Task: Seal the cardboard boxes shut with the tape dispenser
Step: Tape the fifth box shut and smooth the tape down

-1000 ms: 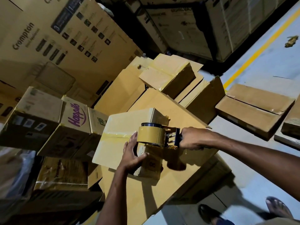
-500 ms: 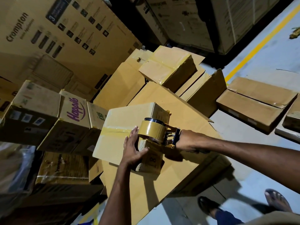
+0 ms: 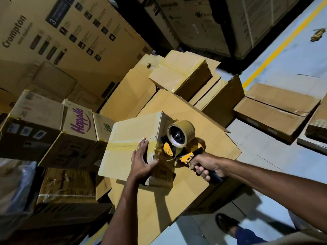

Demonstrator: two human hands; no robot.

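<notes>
Grips the black handle of the tape dispenser (image 3: 177, 140) in the right hand (image 3: 205, 167), fingers curled tight round it. Holds it differently from a second ago: no longer edge-on above the top of the cardboard box (image 3: 131, 131), but turned over the near edge, with the roll's open core facing the camera and the yellow nose down by the side face. Lays the left hand (image 3: 141, 160) flat and gripping nothing, fingers straight on the top panel and thumb spread over the side, pressing the corner where the tape bends. Shows a tape strip (image 3: 120, 145) already across the top seam. Suggests the top run is done, with only the tail on the side left to stick and cut. Cannot tell in this dim light whether the blade touches the cardboard yet.

Rests the box on a large flat carton (image 3: 159, 206). Behind it, shows a small taped box (image 3: 180, 71) on more cartons. To the left, a Happilo box (image 3: 77, 124) just beside the work, under tall Crompton cartons (image 3: 53, 43). To the right, on the grey floor (image 3: 292, 71), low boxes (image 3: 276, 110) with flaps folded shut, near a yellow line (image 3: 281, 45). Places a sandalled foot (image 3: 226, 225) close to the carton's corner. Leaves the side face itself open to the dispenser, crowded only from the left.
</notes>
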